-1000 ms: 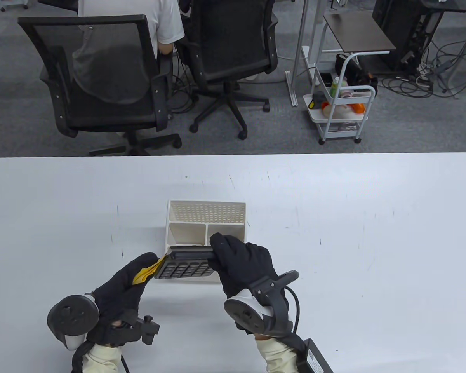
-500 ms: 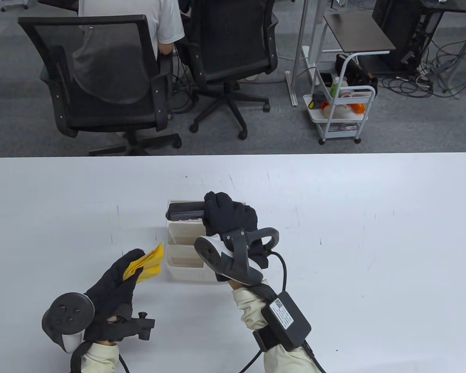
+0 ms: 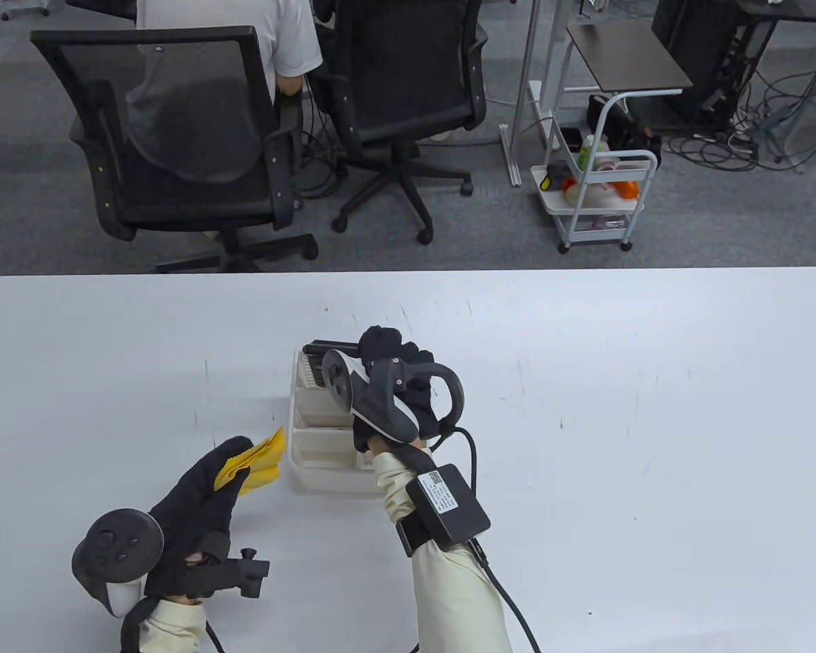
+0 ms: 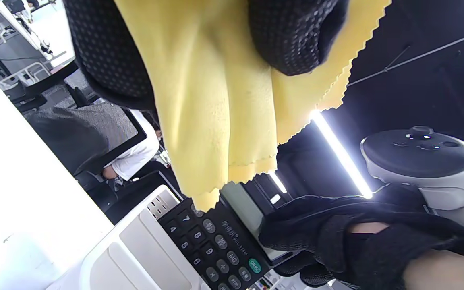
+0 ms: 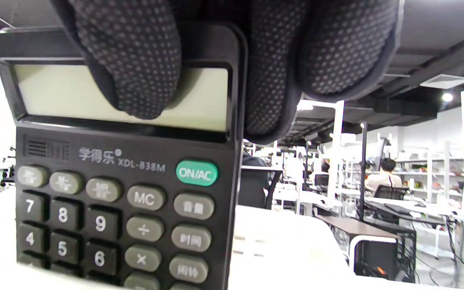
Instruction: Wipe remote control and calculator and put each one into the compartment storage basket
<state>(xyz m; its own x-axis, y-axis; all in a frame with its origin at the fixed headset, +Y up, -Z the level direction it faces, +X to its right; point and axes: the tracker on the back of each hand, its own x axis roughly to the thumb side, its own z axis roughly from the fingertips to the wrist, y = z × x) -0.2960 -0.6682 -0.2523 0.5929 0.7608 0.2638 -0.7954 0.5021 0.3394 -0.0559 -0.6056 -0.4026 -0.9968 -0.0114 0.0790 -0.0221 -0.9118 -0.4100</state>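
The calculator (image 5: pixel 127 161) is a stiff, flat plastic slab, light by the look of it, with a smooth casing that could slide under gloved fingertips and a display window that would mark or crack if squeezed hard. Its top end, by the display, looks the sound place to hold it: the frame there is rigid and no keys get pressed.

That is where the right hand (image 3: pixel 401 381) has it. In the right wrist view the thumb (image 5: pixel 131 60) lies across the display and the other fingers curl behind the top edge, so the grip is closed on the calculator in a pinch.

In the table view the calculator sits just left of centre, at the far end of the basket (image 3: pixel 313 469), only its dark top edge showing past the hand. It stands nearly upright, long axis close to vertical, display end up and key end down into the far compartment; I cannot tell whether it has touched bottom.

The left hand (image 3: pixel 197 503) is at the lower left of the table view, above the surface (image 3: pixel 653 408), its grip closed on a folded yellow cloth (image 3: pixel 265 462) just beside the basket's near left corner.

No remote shows in any view.
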